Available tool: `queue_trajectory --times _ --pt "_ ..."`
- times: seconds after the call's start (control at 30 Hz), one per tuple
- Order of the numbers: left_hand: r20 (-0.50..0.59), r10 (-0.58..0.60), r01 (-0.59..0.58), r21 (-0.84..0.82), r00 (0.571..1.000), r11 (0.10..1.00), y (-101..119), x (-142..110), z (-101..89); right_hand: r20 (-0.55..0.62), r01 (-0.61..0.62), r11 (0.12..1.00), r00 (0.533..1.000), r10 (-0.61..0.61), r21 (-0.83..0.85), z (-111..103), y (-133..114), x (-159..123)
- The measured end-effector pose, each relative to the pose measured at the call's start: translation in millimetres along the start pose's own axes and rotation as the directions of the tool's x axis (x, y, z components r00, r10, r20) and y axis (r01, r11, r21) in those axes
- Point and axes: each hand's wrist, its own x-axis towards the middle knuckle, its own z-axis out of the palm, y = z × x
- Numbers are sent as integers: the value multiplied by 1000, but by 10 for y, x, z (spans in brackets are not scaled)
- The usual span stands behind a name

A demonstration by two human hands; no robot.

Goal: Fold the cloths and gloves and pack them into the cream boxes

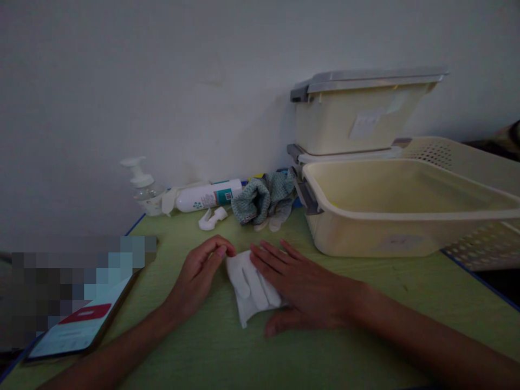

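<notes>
A white glove (254,284), folded so that several of its fingers lie over each other, rests on the green table in front of me. My left hand (202,276) is closed at the glove's upper left corner, with thumb and fingertips pinched together there. My right hand (306,281) lies flat across the glove's right side, its fingers stretched out and the thumb apart on the table. Part of the glove is hidden under the right palm.
Behind the hands are a pump bottle (145,189), a white bottle lying down (209,196), a white spray head (212,218) and a grey-green cloth (260,199). An open cream bin (374,233), stacked lidded boxes (361,122) and a phone (81,319) flank them.
</notes>
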Motion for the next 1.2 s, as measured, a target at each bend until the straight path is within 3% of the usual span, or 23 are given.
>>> queue_trajectory --times 0.23,0.33,0.4,0.5,0.7,0.87,1.0,1.13,1.2 --pt "42 3 -4 20 999 1000 -32 18 16 23 -25 997 999 23 68 -83 18 17" --pt "68 1 -5 57 998 998 -48 23 27 -120 -84 992 988 96 97 -108 72 43" --pt "96 -32 25 77 995 997 -48 26 35 -230 -150 982 958 173 113 -96 122 60" --pt "140 -63 48 104 988 993 -42 26 48 -305 -237 966 917 258 106 -63 179 72" --pt "206 50 -82 150 977 985 -56 16 47 -279 -308 948 906 319 86 -52 175 60" --pt "250 96 -144 182 963 973 -28 -15 39 -340 -303 950 888 310 75 -78 155 72" --pt "358 128 -215 214 925 953 18 -67 36 -350 -295 955 895 278 5 -108 152 84" --pt "522 263 -415 196 811 889 43 -140 28 -376 -292 956 891 256 -41 -106 156 88" --pt "546 340 -525 225 766 821 51 -176 24 -377 -284 958 892 251 -35 -111 150 87"
